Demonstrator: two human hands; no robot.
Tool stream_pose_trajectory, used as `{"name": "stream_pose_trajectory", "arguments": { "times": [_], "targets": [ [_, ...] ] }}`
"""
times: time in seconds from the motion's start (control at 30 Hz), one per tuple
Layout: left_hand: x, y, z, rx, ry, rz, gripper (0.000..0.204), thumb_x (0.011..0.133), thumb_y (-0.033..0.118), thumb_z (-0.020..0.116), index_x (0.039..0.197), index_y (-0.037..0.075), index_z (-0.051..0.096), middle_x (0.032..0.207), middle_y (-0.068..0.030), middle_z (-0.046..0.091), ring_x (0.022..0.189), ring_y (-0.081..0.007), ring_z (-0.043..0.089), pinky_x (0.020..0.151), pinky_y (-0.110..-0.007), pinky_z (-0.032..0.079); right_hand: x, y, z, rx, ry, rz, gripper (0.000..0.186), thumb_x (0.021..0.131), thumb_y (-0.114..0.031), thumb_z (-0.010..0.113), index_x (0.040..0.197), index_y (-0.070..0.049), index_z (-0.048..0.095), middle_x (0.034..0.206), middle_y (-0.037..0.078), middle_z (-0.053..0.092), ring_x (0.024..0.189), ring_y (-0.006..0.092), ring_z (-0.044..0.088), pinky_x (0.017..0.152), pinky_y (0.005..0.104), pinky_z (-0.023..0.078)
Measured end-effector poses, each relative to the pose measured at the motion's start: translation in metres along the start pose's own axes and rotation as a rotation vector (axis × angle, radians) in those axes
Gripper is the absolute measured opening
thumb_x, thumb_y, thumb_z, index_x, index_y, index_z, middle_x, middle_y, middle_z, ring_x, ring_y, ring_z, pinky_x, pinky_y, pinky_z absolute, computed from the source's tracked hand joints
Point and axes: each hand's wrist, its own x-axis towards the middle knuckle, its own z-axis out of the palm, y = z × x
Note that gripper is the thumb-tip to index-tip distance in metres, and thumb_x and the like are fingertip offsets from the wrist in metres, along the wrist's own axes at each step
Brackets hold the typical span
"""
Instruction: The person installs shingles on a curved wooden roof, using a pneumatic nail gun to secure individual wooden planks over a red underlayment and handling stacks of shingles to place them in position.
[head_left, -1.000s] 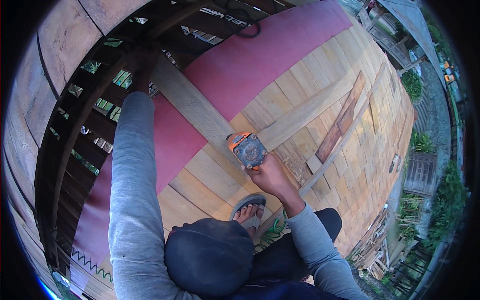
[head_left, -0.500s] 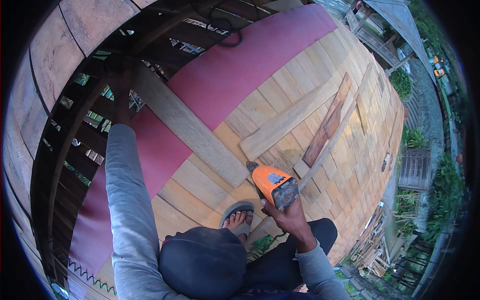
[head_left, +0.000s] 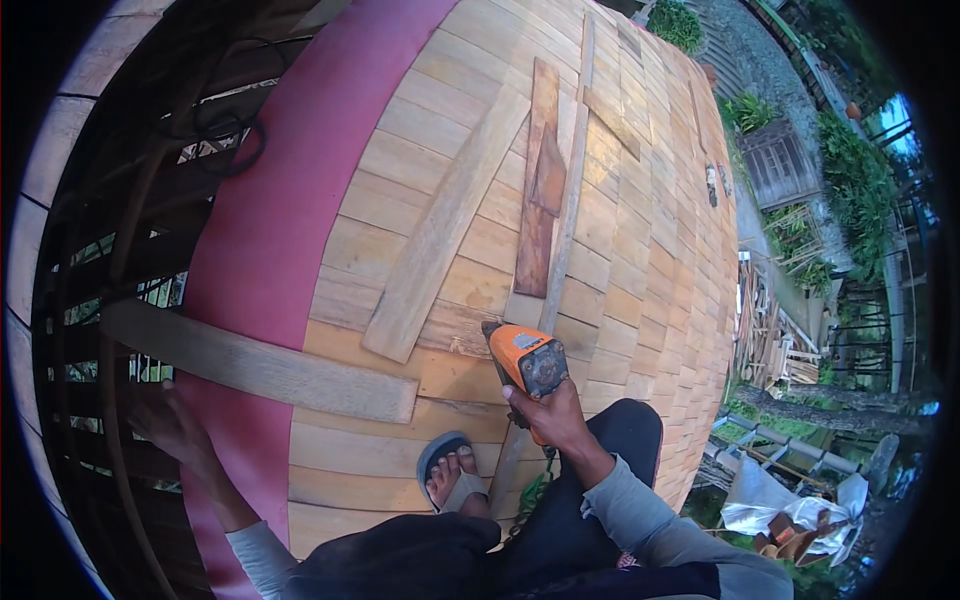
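In my right hand [head_left: 556, 412] is an orange nail gun [head_left: 528, 352], my fingers wrapped round its handle. Its dark nose is over the wooden shingles [head_left: 455, 370], beside a lighter plank; whether it touches is hard to tell. A loose grey-brown board [head_left: 270, 375] lies across the magenta underlay sheet [head_left: 262, 190], its far-left end over the dark roof frame. Just below that end, my left hand [head_left: 172, 428] has its fingers apart and holds nothing. My sandalled foot [head_left: 458, 480] rests on the shingles, with a green coiled air hose [head_left: 532, 497] beside it.
A pale plank [head_left: 445, 225], a reddish-brown board [head_left: 538, 190] and a long thin batten [head_left: 570, 210] lie on the curved roof. Open roof framing [head_left: 90, 400] with gaps is at the left. Stacked timber [head_left: 775, 335] lies on the ground far below at right.
The view has turned, so the roof and boards appear swung round. My left hand, earlier blurred near the loose board's far end, is now below it, fingers spread. The nail gun stays in my right hand.
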Motion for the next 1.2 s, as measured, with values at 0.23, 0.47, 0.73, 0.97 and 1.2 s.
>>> {"name": "stream_pose_trajectory", "arguments": {
  "times": [0.23,0.47,0.73,0.97,1.2],
  "targets": [
    [-0.036,0.275,0.056,-0.659,-0.544,0.488,0.061,0.086,0.022,0.073,0.138,0.000,0.049,0.149,-0.0265,0.038,0.138,-0.0449,0.035,0.110,-0.058,0.033,0.006,-0.006,0.003,0.015,0.059,-0.002,0.053,0.086,-0.015,0.079,0.127,0.004,0.053,0.117,0.012,0.068,0.107,0.0190,0.064,0.096,0.0348,0.050],
    [-0.052,0.493,0.173,-0.857,-0.922,0.468,0.079,0.084,0.042,0.075,0.142,-0.004,0.046,0.148,-0.0299,0.040,0.137,-0.0438,0.038,0.110,-0.052,0.035,-0.042,-0.024,-0.023,-0.079,0.232,-0.102,0.035,0.089,-0.013,0.077,0.116,0.003,0.062,0.103,0.011,0.069,0.092,0.0183,0.068,0.081,0.0347,0.056],
    [-0.133,0.617,0.224,-0.348,-0.687,0.427,0.091,0.085,0.041,0.074,0.152,-0.001,0.031,0.151,-0.0326,0.033,0.136,-0.0447,0.038,0.107,-0.058,0.035,-0.109,-0.076,-0.050,0.167,0.441,0.134,0.035,0.090,-0.011,0.076,0.117,0.003,0.058,0.086,0.006,0.065,0.067,0.0122,0.064,0.059,0.0285,0.055],
    [-0.122,0.631,0.233,-0.426,-0.853,0.253,0.057,0.097,0.020,0.057,0.146,-0.003,0.039,0.121,-0.0192,0.052,0.109,-0.0340,0.060,0.084,-0.044,0.055,-0.128,-0.049,-0.060,0.188,0.513,0.180,0.038,0.089,-0.009,0.077,0.119,0.004,0.058,0.090,0.007,0.065,0.070,0.0144,0.067,0.060,0.0287,0.057],
    [-0.100,0.619,0.255,-0.493,-1.058,0.096,0.036,0.097,0.018,0.058,0.127,-0.001,0.058,0.118,-0.0223,0.064,0.109,-0.0334,0.066,0.091,-0.043,0.055,-0.127,-0.068,-0.050,0.178,0.445,0.292,0.043,0.089,-0.005,0.075,0.125,0.003,0.052,0.091,0.008,0.063,0.071,0.0154,0.065,0.060,0.0314,0.057]
  ]
}}
